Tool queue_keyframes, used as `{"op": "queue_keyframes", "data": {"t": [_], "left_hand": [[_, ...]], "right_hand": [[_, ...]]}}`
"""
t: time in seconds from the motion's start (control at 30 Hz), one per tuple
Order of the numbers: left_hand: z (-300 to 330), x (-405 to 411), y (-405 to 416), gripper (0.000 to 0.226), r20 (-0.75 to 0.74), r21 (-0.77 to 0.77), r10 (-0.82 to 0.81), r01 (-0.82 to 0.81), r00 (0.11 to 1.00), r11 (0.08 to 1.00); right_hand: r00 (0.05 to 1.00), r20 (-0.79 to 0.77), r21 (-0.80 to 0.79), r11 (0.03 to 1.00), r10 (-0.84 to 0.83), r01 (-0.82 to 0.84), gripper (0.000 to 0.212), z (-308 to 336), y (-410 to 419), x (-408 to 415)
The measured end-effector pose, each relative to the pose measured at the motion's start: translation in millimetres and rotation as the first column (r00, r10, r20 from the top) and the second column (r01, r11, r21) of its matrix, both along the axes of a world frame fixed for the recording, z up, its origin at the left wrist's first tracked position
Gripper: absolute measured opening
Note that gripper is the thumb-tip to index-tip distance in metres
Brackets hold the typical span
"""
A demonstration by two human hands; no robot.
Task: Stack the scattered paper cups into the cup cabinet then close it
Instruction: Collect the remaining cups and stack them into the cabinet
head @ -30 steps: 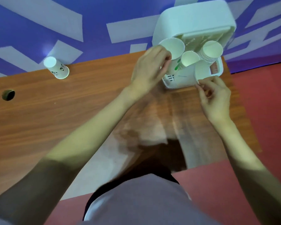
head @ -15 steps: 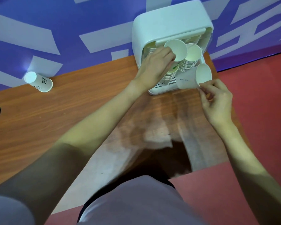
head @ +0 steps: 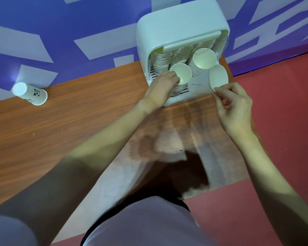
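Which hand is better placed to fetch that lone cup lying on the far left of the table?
Left, probably. The left hand is nearer the lone cup and only touches a stacked cup in the cabinet; the right hand pinches another cup.

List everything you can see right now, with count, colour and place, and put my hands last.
cup cabinet: one, white, open, far right edge of the table.
cup stacks: several, white, inside the cabinet; exact count unclear.
stack being placed: one, white, at the cabinet front.
loose cup: one, white, tilted, before the cabinet's right side.
panda cup: one, white with black print, upside down, far left of the table.
table: one, brown wood.
left hand: grips the stack being placed.
right hand: pinches the loose cup's rim.
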State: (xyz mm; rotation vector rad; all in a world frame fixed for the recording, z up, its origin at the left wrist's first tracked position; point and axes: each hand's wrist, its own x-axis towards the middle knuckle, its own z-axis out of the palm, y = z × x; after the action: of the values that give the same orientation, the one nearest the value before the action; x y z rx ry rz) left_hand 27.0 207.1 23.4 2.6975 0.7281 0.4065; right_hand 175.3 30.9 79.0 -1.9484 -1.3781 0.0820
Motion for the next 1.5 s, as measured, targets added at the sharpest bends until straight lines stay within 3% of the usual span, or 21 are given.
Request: {"op": "queue_keyframes", "data": {"t": [0.27, 0.43, 0.57, 0.97, 1.17, 1.37, 1.5], "left_hand": [[8.1, -32.8, -9.5, 0.026, 0.123, 0.013, 0.094, -0.096, 0.988, 0.995], [13.2, -81.9, -15.4, 0.026, 0.134, 0.006, 0.22, -0.222, 0.966, 0.975], [11.7, -118.9, -19.0, 0.023, 0.087, 0.028, 0.325, -0.329, 0.941, 0.944], [14.1, -159.4, -20.1, 0.022, 0.073, 0.014, 0.401, -0.403, 0.913, 0.915], [15.0, -191.0, -12.5, 0.024, 0.129, -0.028, 0.468, -0.468, 0.874, 0.883], [9.0, -266.7, 22.1, 0.027, 0.055, -0.023, 0.637, -0.636, 0.769, 0.771], [4.8, -325.9, 72.0, 0.037, -0.011, -0.07, 0.837, -0.836, 0.547, 0.545]], "right_hand": [[0.975, 0.203, 0.062, 0.993, 0.085, -0.1, 0.015, 18.5, 44.1, 4.3], [0.919, 0.329, -0.136, 0.974, 0.217, -0.181, 0.014, -0.5, 74.6, -4.8], [0.889, 0.372, -0.307, 0.939, 0.268, -0.154, 0.009, -18.4, 86.6, -10.8], [0.912, 0.307, -0.521, 0.85, 0.273, -0.078, 0.024, -26.6, 96.4, -28.1], [0.944, 0.206, -0.333, 0.926, 0.258, -0.18, 0.032, -7.9, 90.3, -69.1], [0.89, 0.116, -0.309, 0.868, 0.44, -0.389, 0.036, -15.8, 107.6, -157.1], [0.842, 0.093, -0.394, 0.796, 0.532, -0.46, 0.04, -29.4, 132.9, -213.6]]}}
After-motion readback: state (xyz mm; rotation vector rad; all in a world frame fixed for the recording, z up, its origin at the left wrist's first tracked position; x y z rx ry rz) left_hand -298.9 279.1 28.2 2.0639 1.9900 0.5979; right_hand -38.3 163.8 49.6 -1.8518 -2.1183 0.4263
